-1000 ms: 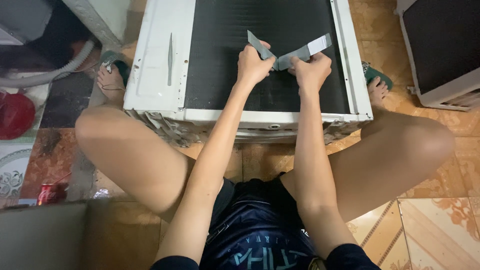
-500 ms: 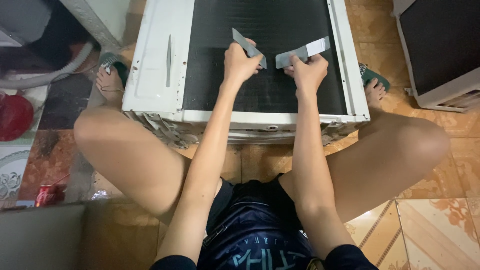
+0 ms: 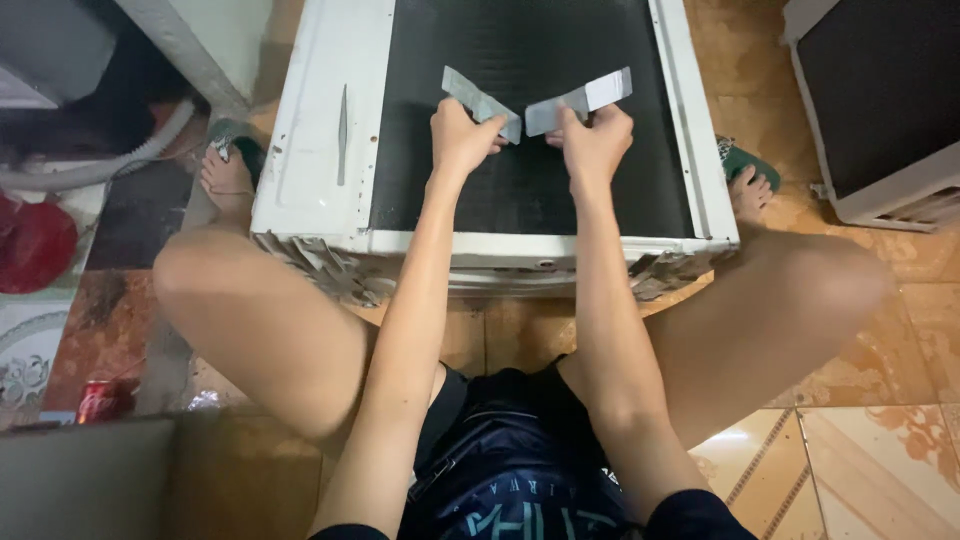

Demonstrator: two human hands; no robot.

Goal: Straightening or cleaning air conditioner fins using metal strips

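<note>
The white air-conditioner unit (image 3: 320, 150) lies on the tiled floor (image 3: 860, 430) between the seated person's knees, with its dark finned coil face (image 3: 520, 60) turned upward and fully exposed. No cover or grille lies over the fins, so access to the coil appears complete; the work in hand looks like combing or straightening the fins, and nothing in the view shows which rows are finished, so the extent done cannot be judged beyond the tools standing in the upper middle of the coil. A second white unit (image 3: 880, 120) stands at the right edge, well apart. A red round object (image 3: 35, 245) and a red can (image 3: 100, 400) lie on the floor at the left. The left hand (image 3: 462, 135) is closed around a grey flat tool (image 3: 480, 100), its blade angled up and to the left. The right hand (image 3: 597, 140) is closed around a second grey flat tool (image 3: 580, 100), its blade angled up and to the right. The inner ends of both tools nearly meet over the fins. Compared with the frame half a second ago, both hands sit closer together and the tool tips have converged; the unit, the legs and the floor items are unchanged.
</note>
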